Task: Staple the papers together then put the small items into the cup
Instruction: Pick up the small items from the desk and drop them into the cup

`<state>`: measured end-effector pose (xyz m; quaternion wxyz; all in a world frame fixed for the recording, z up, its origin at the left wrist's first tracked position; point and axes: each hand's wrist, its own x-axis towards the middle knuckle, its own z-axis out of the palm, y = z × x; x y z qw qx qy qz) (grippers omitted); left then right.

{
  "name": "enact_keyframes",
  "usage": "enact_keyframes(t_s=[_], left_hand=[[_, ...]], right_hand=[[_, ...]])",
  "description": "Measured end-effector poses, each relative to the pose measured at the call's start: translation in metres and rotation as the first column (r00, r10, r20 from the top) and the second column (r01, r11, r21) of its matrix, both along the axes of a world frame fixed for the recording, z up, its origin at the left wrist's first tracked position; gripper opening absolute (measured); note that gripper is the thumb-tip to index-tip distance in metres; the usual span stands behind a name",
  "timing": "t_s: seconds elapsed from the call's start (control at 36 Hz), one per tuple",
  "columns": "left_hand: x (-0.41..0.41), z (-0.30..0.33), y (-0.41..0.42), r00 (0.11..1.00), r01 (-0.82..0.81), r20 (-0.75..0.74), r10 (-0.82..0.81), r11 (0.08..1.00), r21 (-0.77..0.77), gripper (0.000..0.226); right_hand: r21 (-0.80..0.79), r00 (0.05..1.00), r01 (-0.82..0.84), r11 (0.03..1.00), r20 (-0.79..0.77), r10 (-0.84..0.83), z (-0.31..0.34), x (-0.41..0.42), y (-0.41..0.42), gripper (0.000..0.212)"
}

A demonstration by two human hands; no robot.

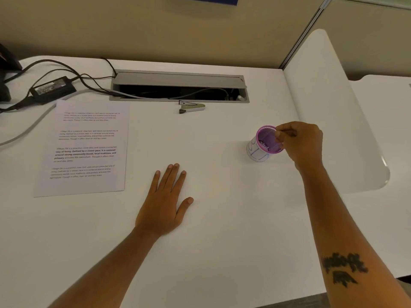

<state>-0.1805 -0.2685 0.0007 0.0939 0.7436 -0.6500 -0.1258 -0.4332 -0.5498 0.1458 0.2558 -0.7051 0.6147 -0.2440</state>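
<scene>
Head view, one frame, all places given from the cup.

Hard to make out: the thin dark item (289,132) pinched in the right hand (300,144) is mostly covered by the fingers; its kind cannot be told. Small dark pieces lie at the bottom of the cup (264,144), too small to identify. The printed text on the papers (85,147) is blurred. A dark object at the frame's far left edge is cut off. The interior of the cable tray (180,88) is in shadow, with only cable runs showing.

Cup: purple mesh inside, white wrap outside, upright on the white desk (222,218).

Right hand: over the cup's right rim, fingers curled, thumb and fingertips pinching the thin item above the mouth. Forearm runs toward the lower right of the cup and bears a dark tattoo (343,267).

Left hand (165,202): well to the lower left of the cup, palm down, flat on the desk, fingers straight and slightly spread, holding nothing.

Stapler (191,107): up and left of the cup, apart from it, lying just in front of the cable tray.

Papers: far left of the cup, flat on the desk; whether they are stapled cannot be told.

Power adapter (53,86) with black cables: far upper left of the cup, beyond the papers.
</scene>
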Motion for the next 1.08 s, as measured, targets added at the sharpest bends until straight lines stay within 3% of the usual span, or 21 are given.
enact_keyframes(t_s=[0.14, 0.25, 0.64, 1.08], left_hand=[[0.000, 0.000, 0.000, 1.000, -0.001, -0.002, 0.001, 1.000, -0.003, 0.076], [0.000, -0.001, 0.000, 1.000, -0.001, 0.010, 0.001, 1.000, 0.002, 0.076], [0.000, 0.000, 0.000, 1.000, -0.001, 0.013, 0.001, 1.000, 0.011, 0.077], [0.000, 0.001, 0.000, 1.000, 0.001, 0.019, -0.001, 1.000, 0.019, 0.077]], right_hand=[[-0.016, 1.000, 0.002, 1.000, -0.010, -0.002, -0.001, -0.001, -0.002, 0.010], [-0.017, 0.999, -0.024, 1.000, -0.024, 0.023, 0.000, -0.002, -0.002, 0.025], [-0.181, 0.996, -0.058, 0.982, -0.075, 0.045, 0.001, -0.005, 0.000, 0.006], [-0.247, 0.996, -0.084, 0.965, -0.018, 0.082, -0.018, -0.021, 0.019, 0.022]])
